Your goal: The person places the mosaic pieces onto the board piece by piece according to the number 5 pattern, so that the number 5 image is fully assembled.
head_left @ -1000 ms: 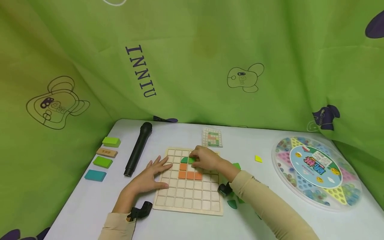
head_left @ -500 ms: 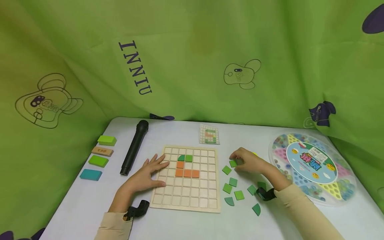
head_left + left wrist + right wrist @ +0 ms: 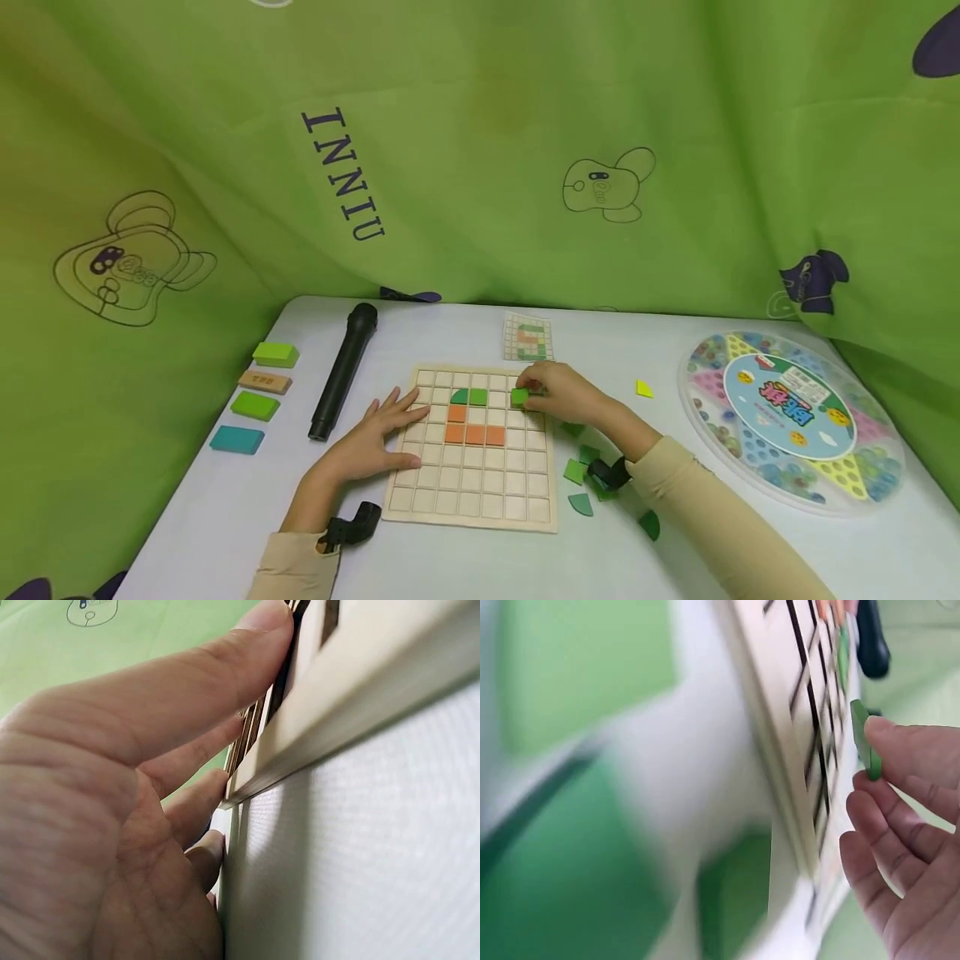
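A wooden grid board (image 3: pixel 472 492) lies on the white table, with orange tiles (image 3: pixel 474 433) and two green tiles (image 3: pixel 470 397) set in its upper cells. My left hand (image 3: pixel 375 437) lies flat with straight fingers on the board's left edge (image 3: pixel 300 742). My right hand (image 3: pixel 558 392) pinches a small green square tile (image 3: pixel 519 397) just over the board's upper right cells; the right wrist view shows that tile (image 3: pixel 864 739) held edge-on between the fingertips. Loose green tiles (image 3: pixel 581 483) lie on the table to the right of the board.
A black microphone (image 3: pixel 343 370) lies left of the board, past it four coloured blocks (image 3: pixel 258 386). A small pattern card (image 3: pixel 528 337) sits behind the board. A round marble game tray (image 3: pixel 795 417) and a yellow tile (image 3: pixel 643 388) are at the right. Green curtain surrounds the table.
My right hand left the board, picked a green square tile from the loose pile at the right, and has carried it back over the board. The left hand stayed put.
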Demonstrator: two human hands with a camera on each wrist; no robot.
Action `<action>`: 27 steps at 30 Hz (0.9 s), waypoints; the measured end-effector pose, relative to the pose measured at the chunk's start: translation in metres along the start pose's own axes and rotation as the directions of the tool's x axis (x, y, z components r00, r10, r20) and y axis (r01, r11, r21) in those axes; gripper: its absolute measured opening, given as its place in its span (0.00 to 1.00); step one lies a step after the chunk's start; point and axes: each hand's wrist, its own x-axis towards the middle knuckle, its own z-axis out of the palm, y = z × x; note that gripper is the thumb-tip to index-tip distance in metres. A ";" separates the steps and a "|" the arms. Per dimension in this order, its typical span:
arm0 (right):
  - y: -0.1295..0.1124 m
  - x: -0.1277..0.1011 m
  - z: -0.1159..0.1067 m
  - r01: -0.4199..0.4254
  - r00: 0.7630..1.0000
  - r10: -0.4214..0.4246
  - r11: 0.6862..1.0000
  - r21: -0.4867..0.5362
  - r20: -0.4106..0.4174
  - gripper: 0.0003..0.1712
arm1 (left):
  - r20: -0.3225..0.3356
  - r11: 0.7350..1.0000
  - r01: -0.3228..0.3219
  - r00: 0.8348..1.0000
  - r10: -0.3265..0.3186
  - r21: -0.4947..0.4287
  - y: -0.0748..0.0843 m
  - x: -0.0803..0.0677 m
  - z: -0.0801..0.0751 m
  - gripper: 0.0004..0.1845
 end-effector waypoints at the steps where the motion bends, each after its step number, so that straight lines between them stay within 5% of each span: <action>1: -0.002 0.005 0.003 0.006 1.000 -0.006 1.000 -0.002 0.016 0.15 | 0.005 1.000 0.000 1.000 0.000 -0.003 0.001 0.000 0.001 0.43; 15: -0.018 0.032 0.013 -0.033 0.993 0.033 0.999 0.000 0.111 0.20 | 0.007 1.000 0.017 1.000 -0.017 -0.010 0.002 -0.001 0.000 0.43; 22: 0.012 -0.013 -0.008 -0.059 0.996 0.054 0.996 0.069 0.066 0.20 | 0.012 1.000 0.007 1.000 -0.006 -0.009 0.000 -0.001 0.002 0.43; 27: 0.038 -0.054 -0.015 -0.073 0.989 0.057 0.990 0.119 0.136 0.18 | 0.001 1.000 -0.007 1.000 0.007 0.003 -0.001 0.000 -0.001 0.43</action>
